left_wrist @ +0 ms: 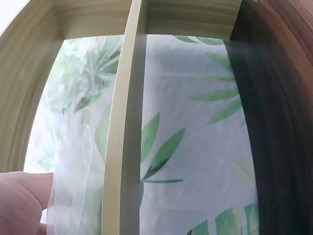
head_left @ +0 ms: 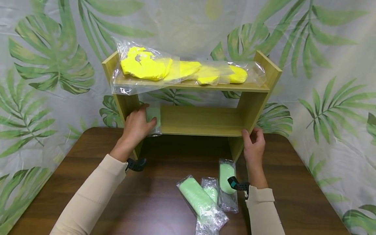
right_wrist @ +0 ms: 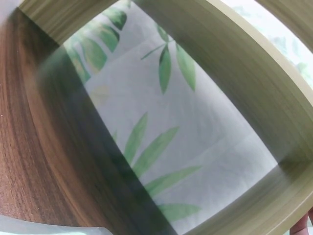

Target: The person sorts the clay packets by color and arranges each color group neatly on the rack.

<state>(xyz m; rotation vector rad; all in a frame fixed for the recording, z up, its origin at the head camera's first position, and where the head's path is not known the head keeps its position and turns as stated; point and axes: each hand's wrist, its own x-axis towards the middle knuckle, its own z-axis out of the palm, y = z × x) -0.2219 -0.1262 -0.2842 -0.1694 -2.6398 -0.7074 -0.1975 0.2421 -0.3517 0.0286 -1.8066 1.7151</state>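
A small wooden shelf unit (head_left: 202,131) stands on the table. At the left end of its middle board, my left hand (head_left: 137,122) holds a clear plastic bag (head_left: 154,117) that looks pale green in the head view. In the left wrist view the thumb (left_wrist: 27,191) lies against the bag (left_wrist: 76,191); the far fingers are hidden. My right hand (head_left: 254,143) grips the right side panel (head_left: 256,107) near the middle board, thumb in front and fingers bent round its outer side. Only a fingertip (right_wrist: 299,226) of it shows in the right wrist view.
Yellow soft lumps in clear bags (head_left: 147,67) lie along the top board, one bag overhanging its front edge at left. Several pale green slabs in clear bags (head_left: 195,195) lie on the brown table (head_left: 117,202), near the right forearm. A leaf-patterned cloth (head_left: 188,19) hangs behind.
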